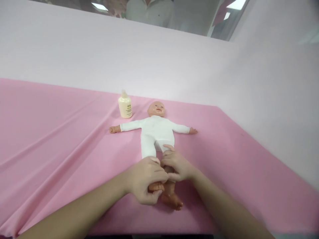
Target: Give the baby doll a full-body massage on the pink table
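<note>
A baby doll point(157, 129) with a white cloth body lies on its back, arms spread and head away from me. My left hand point(147, 179) is wrapped round the doll's foot point(156, 187) on the left side, with the toes showing between thumb and fingers. On the doll's other leg rests my right hand point(178, 166), its fingers curled over the lower leg and one finger reaching onto the white thigh. The thumb side of that hand meets the fingers of my left. Below them the second foot point(171, 199) lies free on the cloth.
A cream pump bottle point(125, 107) stands left of the doll's head. Pink cloth point(62, 142) covers the table, with folds at the left. Behind rises a pale wall point(99, 56) with a mirror or window point(186, 16) showing a person in a light shirt.
</note>
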